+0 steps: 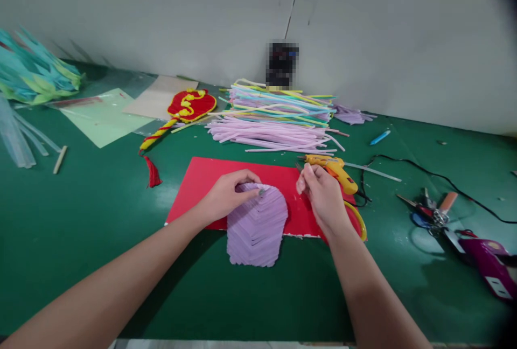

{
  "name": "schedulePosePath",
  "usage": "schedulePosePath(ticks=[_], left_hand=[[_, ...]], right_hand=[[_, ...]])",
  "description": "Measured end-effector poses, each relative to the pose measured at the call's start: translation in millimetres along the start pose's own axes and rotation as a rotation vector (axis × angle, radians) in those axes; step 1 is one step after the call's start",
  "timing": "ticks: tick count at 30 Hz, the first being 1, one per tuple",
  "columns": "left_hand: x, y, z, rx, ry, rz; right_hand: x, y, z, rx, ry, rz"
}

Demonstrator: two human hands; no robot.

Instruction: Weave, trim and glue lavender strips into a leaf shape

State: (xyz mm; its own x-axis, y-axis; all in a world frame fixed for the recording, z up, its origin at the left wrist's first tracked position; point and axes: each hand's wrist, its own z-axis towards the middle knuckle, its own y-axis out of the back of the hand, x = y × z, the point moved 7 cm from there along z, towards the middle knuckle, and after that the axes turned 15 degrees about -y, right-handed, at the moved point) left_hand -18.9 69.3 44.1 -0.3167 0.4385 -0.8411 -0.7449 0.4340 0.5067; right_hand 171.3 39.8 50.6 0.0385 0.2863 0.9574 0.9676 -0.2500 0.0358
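My left hand (234, 194) grips the rounded top of a lilac panel (258, 230) made of pipe cleaners in a chevron pattern, thumb on the front. The panel overlaps the near edge of a red board (214, 176). To its right, my right hand (323, 193) is closed, thumb and fingers pinched together. What they pinch, if anything, is too small to make out. A yellow-and-red scissors handle (361, 222) shows beside the right wrist, and a grey tip shows past the fingers. Whether the hand holds the scissors I cannot tell. A yellow glue gun (333, 168) lies just behind it.
Pipe cleaners (270, 132) lie in bundles at the back. Left of them are a red-and-yellow tasselled fan (191, 104) and a pale green sheet (103, 123). A black cord (428, 179), keys (436, 217) and a purple tool (484, 263) lie at right on the green table (81, 263).
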Motion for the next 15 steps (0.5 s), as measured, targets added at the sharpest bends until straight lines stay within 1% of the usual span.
schedulePosePath(ticks=[2, 5, 12, 15], left_hand=[[0.6, 0.8, -0.3, -0.004, 0.007, 0.0], [0.9, 1.1, -0.6, -0.001, 0.003, -0.001], [-1.9, 2.2, 0.4, -0.006, -0.014, -0.01], [-3.5, 2.0, 0.4, -0.004, -0.016, -0.023]], right_hand=[[-1.9, -0.8, 2.8, 0.037, -0.021, 0.103], [-5.0, -1.9, 6.4, 0.08, -0.047, 0.19], [-4.9, 1.0, 3.3, 0.074, -0.112, 0.389], [-2.5, 0.7, 0.6, 0.068, -0.114, 0.407]])
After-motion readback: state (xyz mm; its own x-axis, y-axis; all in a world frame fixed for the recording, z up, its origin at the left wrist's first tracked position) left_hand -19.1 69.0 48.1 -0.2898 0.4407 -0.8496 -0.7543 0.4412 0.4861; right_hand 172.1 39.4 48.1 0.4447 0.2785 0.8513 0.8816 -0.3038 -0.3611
